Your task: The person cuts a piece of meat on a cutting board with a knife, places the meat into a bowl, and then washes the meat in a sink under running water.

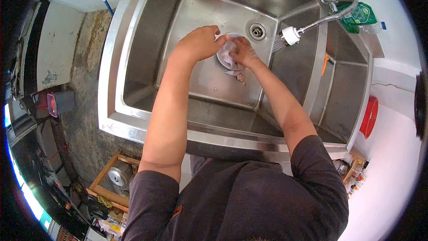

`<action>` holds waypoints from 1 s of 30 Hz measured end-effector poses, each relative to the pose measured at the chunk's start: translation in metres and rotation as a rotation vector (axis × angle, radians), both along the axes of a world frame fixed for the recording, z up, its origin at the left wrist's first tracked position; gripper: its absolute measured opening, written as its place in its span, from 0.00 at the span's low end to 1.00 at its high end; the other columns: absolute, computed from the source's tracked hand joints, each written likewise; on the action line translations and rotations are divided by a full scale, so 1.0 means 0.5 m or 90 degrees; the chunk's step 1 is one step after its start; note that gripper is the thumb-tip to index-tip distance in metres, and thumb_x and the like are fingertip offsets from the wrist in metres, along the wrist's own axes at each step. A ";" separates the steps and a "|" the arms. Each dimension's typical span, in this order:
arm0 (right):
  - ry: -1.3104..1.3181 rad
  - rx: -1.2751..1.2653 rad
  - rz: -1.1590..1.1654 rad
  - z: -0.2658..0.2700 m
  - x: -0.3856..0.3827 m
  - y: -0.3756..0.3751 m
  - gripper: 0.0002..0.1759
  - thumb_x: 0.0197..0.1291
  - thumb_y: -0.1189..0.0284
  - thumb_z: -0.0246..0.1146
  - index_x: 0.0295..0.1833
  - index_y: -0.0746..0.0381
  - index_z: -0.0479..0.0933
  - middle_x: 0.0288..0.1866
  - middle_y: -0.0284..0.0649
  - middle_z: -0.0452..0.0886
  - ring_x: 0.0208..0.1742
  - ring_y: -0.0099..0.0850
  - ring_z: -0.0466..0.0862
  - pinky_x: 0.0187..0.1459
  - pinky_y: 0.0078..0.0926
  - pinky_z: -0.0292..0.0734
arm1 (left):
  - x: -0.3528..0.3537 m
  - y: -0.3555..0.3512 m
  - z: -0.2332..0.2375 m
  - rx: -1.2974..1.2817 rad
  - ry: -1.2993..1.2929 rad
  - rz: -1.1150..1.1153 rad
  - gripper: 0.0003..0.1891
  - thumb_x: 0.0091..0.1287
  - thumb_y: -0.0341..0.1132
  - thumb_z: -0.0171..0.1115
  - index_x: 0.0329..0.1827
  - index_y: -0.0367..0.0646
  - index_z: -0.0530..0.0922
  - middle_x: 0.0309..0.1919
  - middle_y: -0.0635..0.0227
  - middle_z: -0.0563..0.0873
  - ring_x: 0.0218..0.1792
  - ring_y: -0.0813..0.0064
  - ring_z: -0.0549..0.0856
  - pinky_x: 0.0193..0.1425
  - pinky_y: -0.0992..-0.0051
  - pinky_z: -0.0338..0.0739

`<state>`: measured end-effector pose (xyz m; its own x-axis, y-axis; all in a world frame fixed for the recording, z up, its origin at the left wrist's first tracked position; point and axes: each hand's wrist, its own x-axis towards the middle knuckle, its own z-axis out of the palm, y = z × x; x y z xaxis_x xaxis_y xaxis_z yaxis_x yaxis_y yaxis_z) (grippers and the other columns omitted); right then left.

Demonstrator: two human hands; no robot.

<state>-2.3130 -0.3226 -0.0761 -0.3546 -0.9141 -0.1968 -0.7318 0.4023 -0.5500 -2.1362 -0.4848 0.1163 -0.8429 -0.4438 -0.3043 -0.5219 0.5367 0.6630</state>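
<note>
Dark T-shirt (249, 196) fabric fills the part nearest my camera, with both forearms reaching over the front rim of the steel sink (200, 13). From my remote post, I judge that the pale bowl (219, 57) sits on the basin floor near the drain (257, 31) so water and drips stay contained; the spray head (291, 36) runs beside it, apart from the hands. Pale, raw-looking meat (228, 52) lies in the bowl, under the bent fingers of the right hand (245, 52), probably to steady it; I cannot tell how firmly they close. I see the left hand (198, 44) with thumb and forefinger spread, its thumb tip beside the meat. Limp scraps (240, 76) lie just outside the bowl.
</note>
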 end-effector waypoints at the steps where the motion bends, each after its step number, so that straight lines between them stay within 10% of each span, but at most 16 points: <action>1: 0.001 0.000 -0.002 -0.012 0.008 0.005 0.36 0.53 0.57 0.69 0.68 0.51 0.71 0.67 0.52 0.70 0.70 0.50 0.68 0.70 0.46 0.65 | 0.000 0.001 0.000 -0.002 0.002 -0.006 0.28 0.71 0.56 0.55 0.53 0.35 0.82 0.46 0.48 0.87 0.49 0.49 0.86 0.56 0.60 0.79; 9: 0.256 0.204 0.089 -0.034 0.052 0.003 0.34 0.55 0.54 0.68 0.68 0.48 0.70 0.76 0.53 0.57 0.74 0.56 0.63 0.72 0.50 0.63 | 0.001 -0.002 0.002 0.000 -0.013 -0.001 0.28 0.72 0.56 0.55 0.53 0.34 0.82 0.46 0.48 0.87 0.49 0.50 0.86 0.56 0.61 0.78; 21: -0.143 0.181 -0.096 0.132 0.020 0.008 0.27 0.54 0.55 0.70 0.54 0.59 0.76 0.55 0.50 0.80 0.56 0.50 0.80 0.58 0.43 0.76 | 0.003 -0.005 0.006 0.000 -0.033 -0.024 0.30 0.71 0.56 0.54 0.58 0.34 0.80 0.52 0.46 0.85 0.55 0.50 0.84 0.60 0.59 0.77; 30: 0.000 0.219 0.079 0.137 0.150 0.061 0.24 0.64 0.62 0.62 0.61 0.62 0.70 0.60 0.60 0.69 0.55 0.56 0.79 0.56 0.49 0.78 | 0.003 -0.004 0.017 -0.005 -0.065 -0.028 0.30 0.72 0.56 0.53 0.59 0.35 0.80 0.53 0.46 0.85 0.55 0.50 0.85 0.60 0.59 0.78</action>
